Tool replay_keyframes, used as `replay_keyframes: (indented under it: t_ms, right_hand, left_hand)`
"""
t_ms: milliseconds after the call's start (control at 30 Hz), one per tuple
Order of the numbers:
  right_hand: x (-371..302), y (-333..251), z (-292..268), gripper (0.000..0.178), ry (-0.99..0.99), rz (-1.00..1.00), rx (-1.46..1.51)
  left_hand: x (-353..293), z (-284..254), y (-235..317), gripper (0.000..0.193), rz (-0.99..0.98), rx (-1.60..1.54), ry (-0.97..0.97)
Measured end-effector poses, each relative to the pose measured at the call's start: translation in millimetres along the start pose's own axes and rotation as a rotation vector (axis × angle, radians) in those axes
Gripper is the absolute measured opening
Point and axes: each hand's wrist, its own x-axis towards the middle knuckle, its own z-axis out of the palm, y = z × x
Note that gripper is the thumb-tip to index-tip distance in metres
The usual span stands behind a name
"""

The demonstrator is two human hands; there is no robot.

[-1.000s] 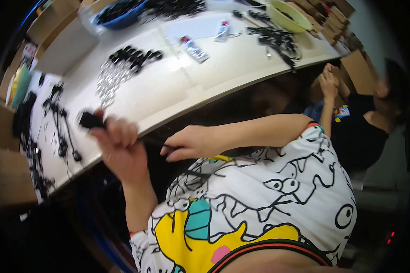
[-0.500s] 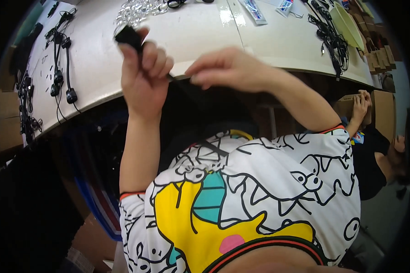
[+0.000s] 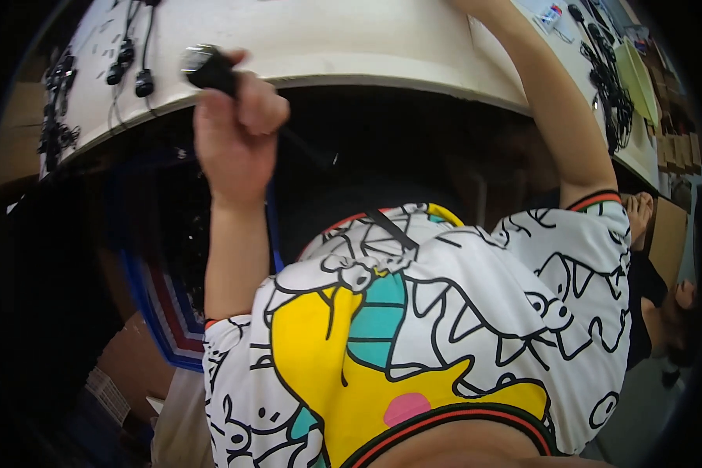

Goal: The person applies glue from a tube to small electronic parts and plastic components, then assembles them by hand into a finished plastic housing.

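My left hand [image 3: 238,136] is raised at the table's front edge, its fingers closed around a black cable connector [image 3: 213,72]. The connector's far end looks pale and shiny, but it is blurred. A dark cable runs down from behind this hand, with a small light glint near its lower end. My right forearm [image 3: 550,93] reaches forward across the table at the upper right. The right hand itself lies past the top of the picture, so its fingers and anything in them are hidden.
Black cables with connectors [image 3: 144,82] lie at the table's left, and more bundled cables [image 3: 612,93] at its right beside a pale green bin [image 3: 638,86]. A blue crate [image 3: 152,312] stands below at left. Another person's hand [image 3: 639,210] is at far right.
My right hand has left the cable and reached forward out of the picture. My left hand still holds the connector, whose end now looks shiny. The view has shifted toward my body.
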Motion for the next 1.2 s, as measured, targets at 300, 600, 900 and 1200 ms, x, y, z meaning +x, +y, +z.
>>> replay_keyframes:
  t_ms: [300,600,900,1200]
  right_hand:
    - [-101.1,-81.7,-43.3,0.025,-0.056,-0.589,0.606]
    - [-132.3,-73.7,-50.9,0.033,-0.128,-0.644,0.397]
    - [-201.2,-52.8,-76.0,0.037,-0.117,-0.565,0.214]
    - [-243.6,-4.0,-75.3,0.039,-0.117,-0.438,0.217]
  left_hand:
    - [-33.1,16.6,-41.7,0.037,-0.197,0.55,-0.004]
    - [-24.8,34.2,-75.1,0.027,-0.158,0.559,-0.162]
    - [-35.5,58.7,-118.6,0.027,-0.081,0.516,-0.483]
    - [-45.0,88.0,-178.5,0.032,-0.045,0.674,-0.506]
